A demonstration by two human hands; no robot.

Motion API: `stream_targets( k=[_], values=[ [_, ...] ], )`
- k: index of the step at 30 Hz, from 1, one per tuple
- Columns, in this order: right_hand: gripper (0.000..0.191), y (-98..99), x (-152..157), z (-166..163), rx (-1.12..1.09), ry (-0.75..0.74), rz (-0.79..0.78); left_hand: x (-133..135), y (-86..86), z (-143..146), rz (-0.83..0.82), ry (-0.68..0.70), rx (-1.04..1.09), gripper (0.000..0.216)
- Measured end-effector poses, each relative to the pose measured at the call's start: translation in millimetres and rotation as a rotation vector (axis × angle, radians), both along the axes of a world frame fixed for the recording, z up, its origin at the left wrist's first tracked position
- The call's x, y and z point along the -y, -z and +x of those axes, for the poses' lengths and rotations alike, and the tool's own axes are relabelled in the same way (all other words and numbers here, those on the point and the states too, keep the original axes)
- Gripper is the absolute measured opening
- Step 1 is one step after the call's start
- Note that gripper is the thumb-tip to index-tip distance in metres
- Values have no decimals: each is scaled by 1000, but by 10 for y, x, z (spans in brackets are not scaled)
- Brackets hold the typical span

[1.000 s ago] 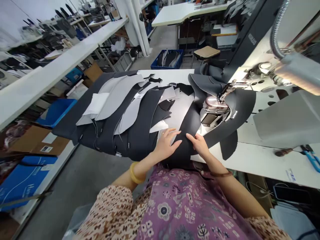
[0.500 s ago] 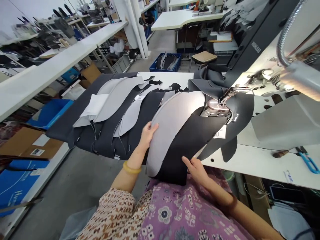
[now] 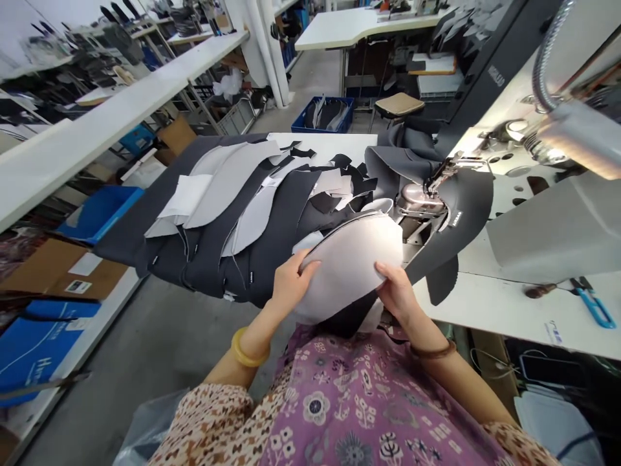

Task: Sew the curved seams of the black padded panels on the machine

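Between my two hands a grey-and-black fabric panel (image 3: 353, 259) is lifted and curved, its light grey side facing up. My left hand (image 3: 295, 278) grips its left edge, thumb on top. My right hand (image 3: 396, 288) pinches the right edge, its thumb lying on the grey side and the fingers partly hidden. Just past the panel, to the right, is the sewing machine's presser foot area (image 3: 423, 199), lit by a lamp. A dark fabric piece with a small white label (image 3: 470, 207) lies under and beside the machine head.
Stacked black and grey panels (image 3: 233, 200) cover the left of the table. Small fabric scraps (image 3: 334, 184) lie behind my hands. Blue-handled snips (image 3: 596, 304) and a wooden-handled tool (image 3: 541, 291) rest at right. A blue crate (image 3: 323, 115) stands on the floor beyond.
The panel has come away from beside the presser foot toward my body and is now folded up. My right hand moved up to its right edge, uncovering scraps behind.
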State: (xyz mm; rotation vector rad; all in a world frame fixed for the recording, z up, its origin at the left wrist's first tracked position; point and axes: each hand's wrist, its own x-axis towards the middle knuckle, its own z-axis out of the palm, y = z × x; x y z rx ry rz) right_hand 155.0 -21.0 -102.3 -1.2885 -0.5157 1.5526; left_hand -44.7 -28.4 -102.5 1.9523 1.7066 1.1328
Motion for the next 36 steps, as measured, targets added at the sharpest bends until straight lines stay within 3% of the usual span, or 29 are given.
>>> stream_targets(
  k=[2,4,6,8,9,11,14,16,20,25,28,32,34,36],
  values=[
    [35,-60,42,-77,209,-5,184,13,-47,109,159,1,-155,52],
    [22,-161,80,-123,486,-154,486,34,-128,285,296,142,-237,61],
    [19,-275,78,-105,814,-303,890,36,-207,438,327,259,-233,45],
    [14,-363,21,-10,1131,-221,1209,-1,-264,501,301,258,-191,30],
    [10,-387,-23,59,1251,-99,1270,-31,-288,497,281,243,-166,31],
    [30,-395,-120,197,1352,84,1160,-98,-341,443,246,250,-129,33],
    [37,-349,-217,283,1260,-14,715,-168,-454,361,308,257,-105,24],
    [29,-331,-228,233,1172,-55,561,-184,-529,364,357,224,-112,20],
    [22,-360,-190,80,974,52,698,-219,-586,484,440,99,-98,33],
    [45,-335,-145,96,588,-59,404,-412,-585,625,734,35,-134,18],
    [37,-292,-199,166,658,30,353,-563,-635,662,886,59,-209,14],
    [20,-265,-348,200,807,115,517,-766,-718,655,990,87,-307,17],
    [16,-277,-375,195,704,75,520,-889,-747,635,997,77,-323,17],
    [16,-331,-356,230,475,-132,346,-1024,-750,633,910,43,-273,30]
  ],
)
